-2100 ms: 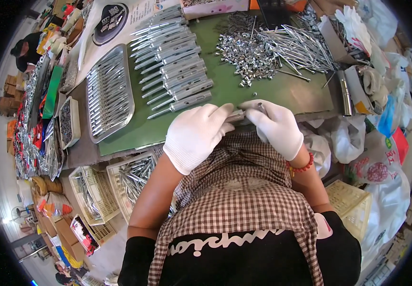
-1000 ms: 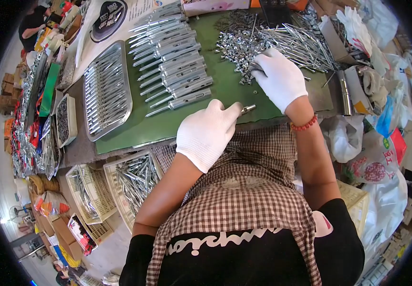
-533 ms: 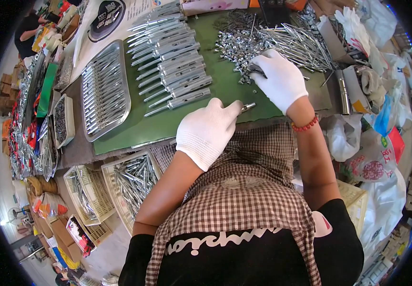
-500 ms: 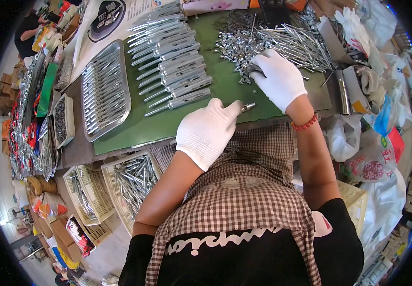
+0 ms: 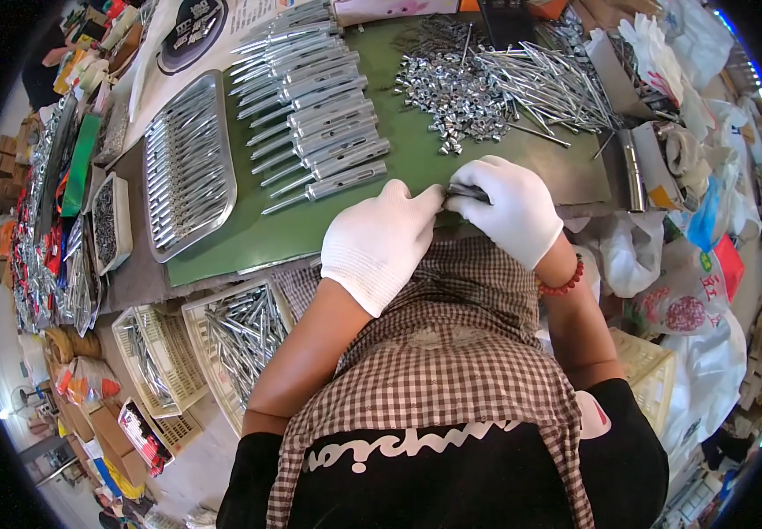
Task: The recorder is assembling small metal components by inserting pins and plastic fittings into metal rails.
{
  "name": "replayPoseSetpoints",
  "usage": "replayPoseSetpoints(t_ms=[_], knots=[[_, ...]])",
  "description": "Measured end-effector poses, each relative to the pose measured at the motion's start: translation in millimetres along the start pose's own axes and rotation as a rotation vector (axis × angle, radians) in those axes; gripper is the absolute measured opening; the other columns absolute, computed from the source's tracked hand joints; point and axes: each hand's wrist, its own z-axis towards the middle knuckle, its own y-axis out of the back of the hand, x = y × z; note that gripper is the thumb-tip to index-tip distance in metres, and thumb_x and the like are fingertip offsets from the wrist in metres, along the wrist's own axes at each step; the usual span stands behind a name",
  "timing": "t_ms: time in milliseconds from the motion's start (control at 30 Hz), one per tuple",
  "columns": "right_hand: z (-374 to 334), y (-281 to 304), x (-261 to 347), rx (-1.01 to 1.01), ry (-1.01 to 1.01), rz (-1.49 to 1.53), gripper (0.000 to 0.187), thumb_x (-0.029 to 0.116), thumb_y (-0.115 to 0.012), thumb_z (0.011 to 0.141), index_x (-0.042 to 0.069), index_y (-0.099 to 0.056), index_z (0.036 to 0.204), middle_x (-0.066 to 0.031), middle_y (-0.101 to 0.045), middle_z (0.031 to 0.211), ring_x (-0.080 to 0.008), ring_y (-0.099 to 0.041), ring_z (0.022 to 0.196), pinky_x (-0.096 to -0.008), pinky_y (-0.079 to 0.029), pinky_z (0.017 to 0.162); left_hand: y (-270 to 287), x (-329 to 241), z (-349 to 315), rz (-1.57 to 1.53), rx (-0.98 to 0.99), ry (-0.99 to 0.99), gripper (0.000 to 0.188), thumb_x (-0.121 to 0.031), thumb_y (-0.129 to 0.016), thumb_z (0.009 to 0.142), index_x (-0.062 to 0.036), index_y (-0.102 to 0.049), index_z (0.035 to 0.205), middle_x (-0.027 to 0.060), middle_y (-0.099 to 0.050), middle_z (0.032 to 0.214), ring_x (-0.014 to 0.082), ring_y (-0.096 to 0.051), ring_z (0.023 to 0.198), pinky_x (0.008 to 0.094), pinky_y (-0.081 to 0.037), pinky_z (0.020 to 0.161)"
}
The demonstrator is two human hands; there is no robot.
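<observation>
My left hand [image 5: 381, 242], in a white knit glove, is closed around a slim metal rod whose length is mostly hidden under the glove. My right hand [image 5: 513, 207], gloved the same way with darkened fingertips, is pinched at the rod's end, touching or nearly touching the left fingertips. What sits between the right fingers is hidden. Just beyond, small silvery metal nuts or sleeves [image 5: 456, 110] lie heaped on the green mat [image 5: 249, 251]. Long thin metal pins [image 5: 557, 84] are piled to their right. Left of them, slotted metal tubes with pointed rods [image 5: 337, 141] lie in a row.
A metal tray [image 5: 229, 167] of similar pointed parts lies at the left of the table. Beside it stands a small white bin [image 5: 125, 220] of dark pieces. Below the table edge are cream plastic baskets [image 5: 191, 331] holding metal parts. Plastic bags [image 5: 632, 256] crowd the right side.
My right hand has come from the heap of small metal pieces back toward me, to the rod's end. My left hand has stayed nearly in place, still gripping the rod.
</observation>
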Motion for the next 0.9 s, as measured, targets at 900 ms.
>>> replayPoseSetpoints(t_ms=[900], knots=[[-9,-9,4,-0.143,0.008,0.030,0.010,0.012,-0.072,0.081,0.007,-0.068,0.088,-0.0101,-0.064,0.086,-0.0308,-0.065,0.076,-0.0384,-0.052,0.067,6,-3,0,0.027,0.079,0.069,0.025,-0.022,-0.056,0.091,-0.0193,-0.062,0.115,0.0108,-0.061,0.089,0.0325,-0.064,0.074,0.0414,-0.052,0.063]])
